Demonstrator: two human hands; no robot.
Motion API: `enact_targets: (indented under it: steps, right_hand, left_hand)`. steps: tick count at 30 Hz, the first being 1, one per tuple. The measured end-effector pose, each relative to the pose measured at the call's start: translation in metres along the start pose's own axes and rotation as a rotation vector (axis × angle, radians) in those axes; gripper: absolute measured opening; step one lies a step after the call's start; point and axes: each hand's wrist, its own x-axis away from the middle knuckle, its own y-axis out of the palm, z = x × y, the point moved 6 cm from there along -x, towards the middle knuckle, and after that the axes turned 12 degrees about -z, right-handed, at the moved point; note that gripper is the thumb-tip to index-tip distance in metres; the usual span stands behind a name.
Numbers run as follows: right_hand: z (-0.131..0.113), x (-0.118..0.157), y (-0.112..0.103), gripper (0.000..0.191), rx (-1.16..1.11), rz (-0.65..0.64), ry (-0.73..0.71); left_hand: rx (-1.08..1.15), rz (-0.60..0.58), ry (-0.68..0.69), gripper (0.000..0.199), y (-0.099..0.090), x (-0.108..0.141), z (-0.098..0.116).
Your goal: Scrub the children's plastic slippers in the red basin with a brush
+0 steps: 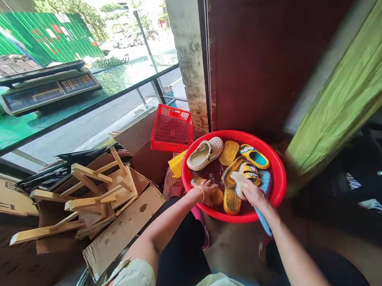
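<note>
A red plastic basin (278,183) of dark water sits in front of me, holding several yellow slippers and a white slipper (204,154). A yellow-and-blue slipper (254,157) lies at its right side. My right hand (253,195) grips a blue-handled scrubbing brush (263,221) over a yellow slipper with a cartoon print (248,173). The brush head is mostly hidden by my hand. My left hand (206,192) lies over the basin's near left side, its fingers on a yellow slipper sole (216,197). I cannot tell whether they grip it.
Left of the basin, wooden slats (93,196) lie on a flattened cardboard box (125,230). Behind it stands a red plastic crate (171,129). A concrete pillar (189,55) and dark red door (263,50) rise behind, with green cloth (340,87) to the right.
</note>
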Motion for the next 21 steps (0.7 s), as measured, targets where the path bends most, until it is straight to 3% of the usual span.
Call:
enact_targets:
  steps: [3, 6, 13, 21]
  right_hand:
    - [0.007, 0.007, 0.004, 0.045, -0.084, 0.104, -0.156]
    - [0.014, 0.01, 0.003, 0.04, -0.2, 0.196, -0.286]
    - [0.025, 0.006, 0.004, 0.045, -0.314, 0.102, -0.156]
    - [0.022, 0.023, 0.0, 0.051, -0.361, 0.195, -0.07]
  left_hand:
    - [-0.018, 0.053, -0.015, 0.1, 0.009, -0.019, 0.006]
    - [-0.003, 0.091, 0.011, 0.092, 0.007, -0.034, 0.013]
    - [0.163, 0.069, 0.132, 0.083, -0.025, -0.023, -0.007]
    - [0.492, 0.035, 0.376, 0.061, -0.062, -0.017, -0.017]
